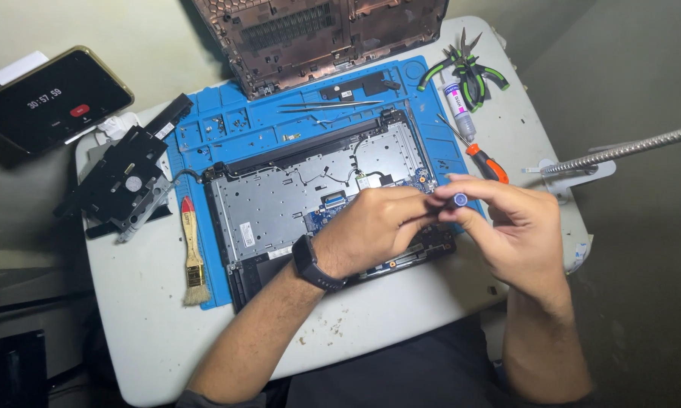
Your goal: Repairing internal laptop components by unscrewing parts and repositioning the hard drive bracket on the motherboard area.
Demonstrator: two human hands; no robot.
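Note:
My left hand (374, 227), with a black watch on its wrist, and my right hand (510, 223) meet above the right side of an opened laptop base (280, 204). Both pinch a small dark cylindrical tool with a round bluish end (459, 199), held between their fingertips. The laptop's grey metal inner plate and a blue circuit board show beneath. An orange-handled screwdriver (485, 162) lies just beyond my right fingers.
A blue work mat (227, 125) lies under the laptop. Tweezers (329, 107), a removed bottom cover (318, 34), green-handled pliers (469, 72), a small tube (458, 109), a brush (192, 253), black parts (121, 181) and a phone (49, 102) surround it. A flexible metal lamp arm (628, 147) reaches in from the right.

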